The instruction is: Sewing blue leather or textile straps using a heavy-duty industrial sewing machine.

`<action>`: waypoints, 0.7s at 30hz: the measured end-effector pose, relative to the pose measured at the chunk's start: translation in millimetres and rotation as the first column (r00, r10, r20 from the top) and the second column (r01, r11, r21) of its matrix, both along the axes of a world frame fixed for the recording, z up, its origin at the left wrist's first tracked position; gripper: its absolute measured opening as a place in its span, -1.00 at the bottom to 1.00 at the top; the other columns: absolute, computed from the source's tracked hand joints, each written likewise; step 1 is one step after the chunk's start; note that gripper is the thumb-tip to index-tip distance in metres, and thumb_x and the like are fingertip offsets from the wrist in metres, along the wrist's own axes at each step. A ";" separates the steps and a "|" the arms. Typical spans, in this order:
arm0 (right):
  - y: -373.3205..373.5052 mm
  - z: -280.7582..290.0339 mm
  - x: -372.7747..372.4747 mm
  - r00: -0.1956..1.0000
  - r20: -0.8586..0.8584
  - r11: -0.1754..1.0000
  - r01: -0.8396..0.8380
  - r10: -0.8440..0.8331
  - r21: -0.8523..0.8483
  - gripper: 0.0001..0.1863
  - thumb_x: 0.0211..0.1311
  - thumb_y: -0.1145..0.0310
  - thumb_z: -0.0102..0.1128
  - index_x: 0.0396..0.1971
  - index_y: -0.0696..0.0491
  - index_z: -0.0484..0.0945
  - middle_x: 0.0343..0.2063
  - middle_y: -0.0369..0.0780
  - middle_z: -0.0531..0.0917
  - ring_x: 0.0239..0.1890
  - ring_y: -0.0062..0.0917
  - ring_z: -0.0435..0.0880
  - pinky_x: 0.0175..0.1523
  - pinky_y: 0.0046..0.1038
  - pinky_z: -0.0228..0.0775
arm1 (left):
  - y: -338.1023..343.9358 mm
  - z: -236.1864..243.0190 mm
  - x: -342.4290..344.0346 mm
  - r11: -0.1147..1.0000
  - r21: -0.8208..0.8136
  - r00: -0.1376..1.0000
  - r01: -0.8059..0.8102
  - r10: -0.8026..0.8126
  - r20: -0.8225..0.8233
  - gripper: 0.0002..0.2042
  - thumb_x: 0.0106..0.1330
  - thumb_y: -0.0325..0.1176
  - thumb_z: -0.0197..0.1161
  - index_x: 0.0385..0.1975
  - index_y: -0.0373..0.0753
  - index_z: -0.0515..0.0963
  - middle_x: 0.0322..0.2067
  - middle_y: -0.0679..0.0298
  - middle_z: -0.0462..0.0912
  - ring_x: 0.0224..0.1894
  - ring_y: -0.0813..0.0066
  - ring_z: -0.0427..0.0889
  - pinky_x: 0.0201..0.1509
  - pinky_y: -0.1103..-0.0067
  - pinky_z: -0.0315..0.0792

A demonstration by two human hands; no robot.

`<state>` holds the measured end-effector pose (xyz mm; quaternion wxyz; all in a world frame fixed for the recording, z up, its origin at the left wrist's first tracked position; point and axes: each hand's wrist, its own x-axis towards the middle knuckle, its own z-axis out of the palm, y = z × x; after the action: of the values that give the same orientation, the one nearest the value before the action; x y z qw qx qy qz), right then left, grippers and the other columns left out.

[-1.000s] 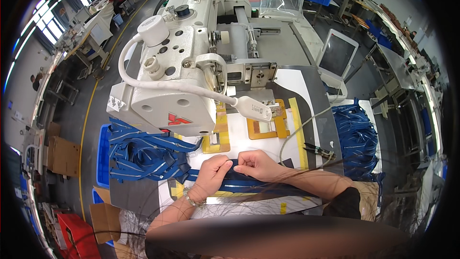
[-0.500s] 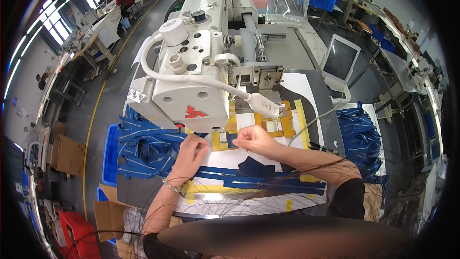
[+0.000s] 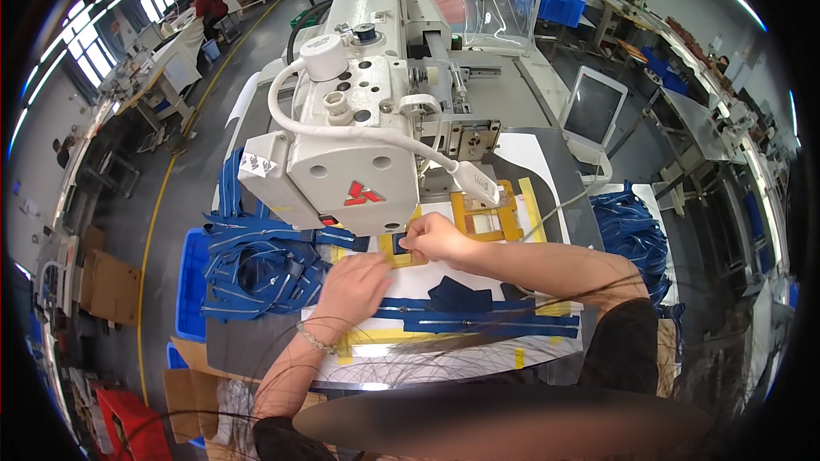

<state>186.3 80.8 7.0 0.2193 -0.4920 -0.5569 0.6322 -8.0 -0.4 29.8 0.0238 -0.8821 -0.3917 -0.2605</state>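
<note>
Bent over the small yellow frame (image 3: pixel 386 249) under the sewing machine head, my right hand (image 3: pixel 437 237) is closed in a pinch. A small dark blue fabric piece (image 3: pixel 398 243) sits at its fingertips, inside the frame. Palm down and slightly blurred, my left hand (image 3: pixel 354 284) lies just left of and nearer than the frame, its fingers loosely stretched, with nothing seen in them. Near both hands, blue zipper strips (image 3: pixel 495 324) run across the table, with loose dark blue fabric pieces (image 3: pixel 459 294) on top. A zipper end (image 3: pixel 342 237) reaches toward the yellow frame from the left.
The white sewing machine head (image 3: pixel 342 166) overhangs the work area. A larger yellow frame (image 3: pixel 478 220) stands to the right. Piles of blue zippers (image 3: pixel 256 269) lie left and right (image 3: pixel 630 230). A blue bin (image 3: pixel 191 286) stands at left, a screen (image 3: pixel 594 111) at right.
My right hand has moved slightly left, its fingertips coming down at the small yellow frame. My left hand has moved nearer to me and turned flatter. The whole view has shifted slightly.
</note>
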 end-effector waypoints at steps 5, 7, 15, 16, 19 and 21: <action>-2.6 2.2 -2.7 0.999 0.050 0.999 0.016 -0.018 0.048 -0.79 0.02 0.38 0.26 -0.69 0.16 0.53 -0.78 -0.24 0.51 -0.77 -0.62 0.40 -0.65 -0.52 0.19 | -8.9 -5.9 13.9 0.988 -0.135 0.997 0.071 -0.073 -0.014 -0.56 0.10 -0.29 0.22 0.01 -0.22 0.41 0.02 0.05 0.44 0.00 0.24 0.46 -0.01 0.44 0.32; -0.1 3.7 -1.1 0.998 0.069 0.999 0.005 -0.007 0.036 -0.79 0.01 0.38 0.27 -0.69 0.16 0.53 -0.78 -0.24 0.52 -0.77 -0.62 0.40 -0.66 -0.53 0.18 | -11.1 -3.7 16.2 0.992 -0.124 0.995 0.021 -0.032 -0.092 -0.56 0.12 -0.20 0.21 -0.02 -0.27 0.41 0.04 0.07 0.44 0.05 0.27 0.40 0.03 0.40 0.24; 7.5 15.0 3.6 0.982 0.154 0.994 -0.111 0.108 0.014 -0.77 -0.02 0.35 0.28 -0.71 0.14 0.51 -0.78 -0.25 0.51 -0.80 -0.63 0.38 -0.72 -0.56 0.14 | -16.6 -2.7 21.0 0.985 -0.149 0.985 -0.085 0.060 -0.164 -0.52 0.12 -0.16 0.17 0.02 -0.23 0.38 0.05 0.12 0.44 0.08 0.32 0.36 0.02 0.34 0.14; 9.1 14.9 5.7 0.980 0.138 0.989 -0.145 0.143 0.002 -0.76 -0.02 0.33 0.29 -0.71 0.14 0.50 -0.80 -0.25 0.50 -0.79 -0.64 0.38 -0.70 -0.55 0.16 | -14.2 -2.3 21.1 0.980 -0.181 0.988 -0.076 0.049 -0.150 -0.51 0.09 -0.19 0.18 0.04 -0.22 0.36 0.05 0.13 0.43 0.07 0.32 0.37 0.01 0.35 0.13; 9.1 20.0 8.4 0.956 0.185 0.963 -0.248 0.226 0.107 -0.75 -0.01 0.32 0.29 -0.70 0.14 0.49 -0.81 -0.25 0.49 -0.77 -0.62 0.41 -0.66 -0.54 0.22 | -11.2 2.1 22.8 0.983 -0.169 0.990 -0.066 0.044 -0.131 -0.53 0.10 -0.21 0.17 0.02 -0.23 0.37 0.04 0.13 0.44 0.07 0.34 0.39 0.04 0.36 0.14; 7.2 20.5 14.5 0.934 0.255 0.926 -0.309 0.251 0.218 -0.75 -0.01 0.32 0.29 -0.69 0.13 0.48 -0.82 -0.25 0.48 -0.76 -0.60 0.44 -0.63 -0.53 0.25 | -9.7 -2.0 19.9 0.983 -0.177 0.992 -0.056 0.035 -0.119 -0.54 0.12 -0.23 0.16 0.02 -0.25 0.37 0.04 0.12 0.44 0.10 0.33 0.38 0.09 0.35 0.13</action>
<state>200.8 88.0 27.5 0.1239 -0.4422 -0.7192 0.5214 11.9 -10.1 27.8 -0.0276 -0.8850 -0.4318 -0.1721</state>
